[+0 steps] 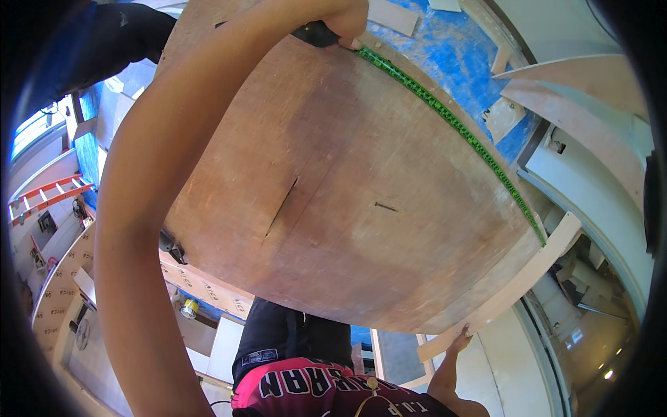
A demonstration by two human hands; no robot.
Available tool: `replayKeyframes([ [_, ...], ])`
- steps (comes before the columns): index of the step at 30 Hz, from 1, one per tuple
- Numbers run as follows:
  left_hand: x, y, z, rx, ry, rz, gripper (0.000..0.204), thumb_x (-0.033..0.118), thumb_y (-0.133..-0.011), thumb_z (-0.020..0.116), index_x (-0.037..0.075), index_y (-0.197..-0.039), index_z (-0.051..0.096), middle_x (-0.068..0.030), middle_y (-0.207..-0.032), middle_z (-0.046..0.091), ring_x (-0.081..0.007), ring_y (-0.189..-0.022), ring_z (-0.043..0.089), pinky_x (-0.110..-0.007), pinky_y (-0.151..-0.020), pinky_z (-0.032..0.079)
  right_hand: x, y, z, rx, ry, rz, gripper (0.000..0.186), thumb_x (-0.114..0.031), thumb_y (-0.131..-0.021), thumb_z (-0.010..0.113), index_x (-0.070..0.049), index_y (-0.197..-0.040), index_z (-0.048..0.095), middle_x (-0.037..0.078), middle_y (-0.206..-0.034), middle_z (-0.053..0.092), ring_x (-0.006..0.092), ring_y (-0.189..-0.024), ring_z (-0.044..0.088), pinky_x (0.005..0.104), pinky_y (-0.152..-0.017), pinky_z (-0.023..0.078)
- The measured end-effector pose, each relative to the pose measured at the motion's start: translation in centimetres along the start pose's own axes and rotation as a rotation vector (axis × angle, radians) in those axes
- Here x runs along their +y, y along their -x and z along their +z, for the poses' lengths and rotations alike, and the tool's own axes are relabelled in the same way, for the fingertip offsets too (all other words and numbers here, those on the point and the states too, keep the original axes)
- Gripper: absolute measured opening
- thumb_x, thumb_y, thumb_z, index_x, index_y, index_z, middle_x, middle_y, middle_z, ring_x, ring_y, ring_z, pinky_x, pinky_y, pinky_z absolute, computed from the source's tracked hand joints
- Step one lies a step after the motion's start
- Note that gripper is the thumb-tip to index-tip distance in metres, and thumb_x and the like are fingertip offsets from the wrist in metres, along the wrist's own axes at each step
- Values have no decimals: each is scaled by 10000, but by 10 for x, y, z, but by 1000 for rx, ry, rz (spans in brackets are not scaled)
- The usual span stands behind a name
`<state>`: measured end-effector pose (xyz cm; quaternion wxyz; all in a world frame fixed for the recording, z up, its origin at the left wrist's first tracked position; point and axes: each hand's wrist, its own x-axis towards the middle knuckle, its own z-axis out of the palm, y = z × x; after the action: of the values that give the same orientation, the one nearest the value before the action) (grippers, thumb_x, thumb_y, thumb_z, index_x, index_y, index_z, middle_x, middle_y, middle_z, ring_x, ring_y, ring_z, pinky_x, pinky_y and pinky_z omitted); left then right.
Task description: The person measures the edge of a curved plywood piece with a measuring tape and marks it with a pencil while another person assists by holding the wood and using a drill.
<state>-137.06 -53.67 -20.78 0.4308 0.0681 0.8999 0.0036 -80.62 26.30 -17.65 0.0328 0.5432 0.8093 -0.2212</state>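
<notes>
Your left fingers point(349, 26) pinch the green tape point(451, 119) on the board point(417, 264), upper right; your right fingers point(463, 336) hold the wood strip point(509, 292), lower right. You seem to be measuring; to read, keep still.

Glares white at far left — dims to soft shadow on the wooden board point(354, 174) — bends, blackens toward the rim.

green measuring tape point(439, 105), thin screw-like piece point(386, 206) on wooden board point(347, 267)

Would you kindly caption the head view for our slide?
Left hand holds green tape measure along wooden panel; right hand grips pale strip.
</notes>
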Motion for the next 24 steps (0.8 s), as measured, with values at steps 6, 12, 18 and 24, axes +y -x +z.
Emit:
replayKeyframes([
  [6,1,17,-7,-5,-48,-15,559,527,-912,682,1,-1084,766,-195,-1121,746,-366,-1037,702,-470,-896,537,-7,3,17,1,26,54,816,-487,-946,712,31,-1500,411,234,-1425,559,372,-1212,620,466,-1016,537],
  [12,-5,10,-4,0,-49,11,548,500,-906,686,-8,-1100,759,-199,-1127,745,-370,-1041,703,-471,-896,538,-1,-2,17,-25,-15,48,852,-485,-944,720,24,-1520,352,239,-1437,536,376,-1228,603,476,-1023,527],
  [18,-3,13,-6,2,-46,18,525,481,-910,684,-10,-1077,764,-201,-1101,750,-368,-1019,710,-467,-880,544,1,-1,17,10,9,58,852,-488,-937,731,24,-1505,356,240,-1430,536,374,-1235,595,476,-1031,521],
  [24,2,21,-12,-21,-20,-38,506,467,-910,682,-13,-1044,769,-202,-1043,756,-367,-960,719,-468,-839,552,-2,2,19,1,2,34,860,-485,-938,729,26,-1514,344,251,-1439,527,380,-1245,590,472,-1040,518],
])
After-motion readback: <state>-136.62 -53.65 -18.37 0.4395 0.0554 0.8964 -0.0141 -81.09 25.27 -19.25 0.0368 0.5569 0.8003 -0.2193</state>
